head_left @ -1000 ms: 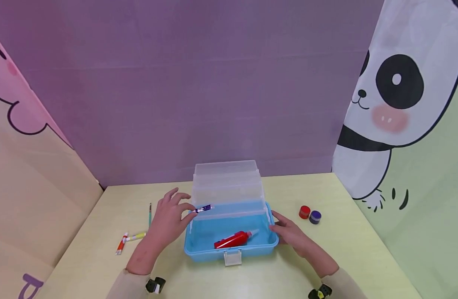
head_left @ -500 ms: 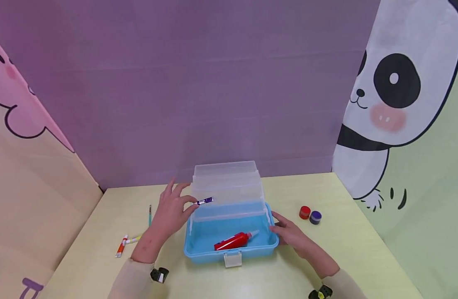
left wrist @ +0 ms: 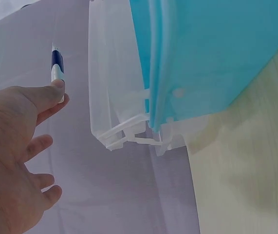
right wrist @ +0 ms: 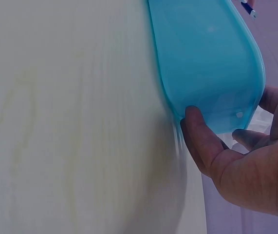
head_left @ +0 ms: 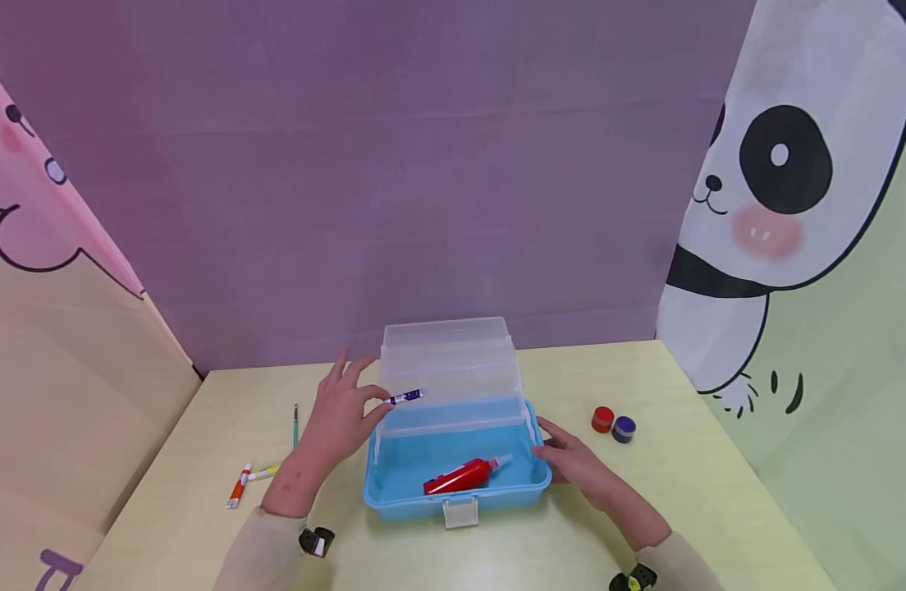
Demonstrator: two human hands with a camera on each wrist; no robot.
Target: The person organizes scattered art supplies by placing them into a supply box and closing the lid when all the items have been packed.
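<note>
Blue box, gripped by the right hand, already holds a red bottle — left hand pinching purple tube, other tubes, brush, jars still outside.

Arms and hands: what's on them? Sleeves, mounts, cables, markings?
Left hand and right hand: bare, no gloves. Left sleeve and right sleeve: plain pale beige, ending short of the hands. Left wrist device: small, black, blocky, white patch. Right wrist device: similar, yellow mark. No cables visible.
</note>
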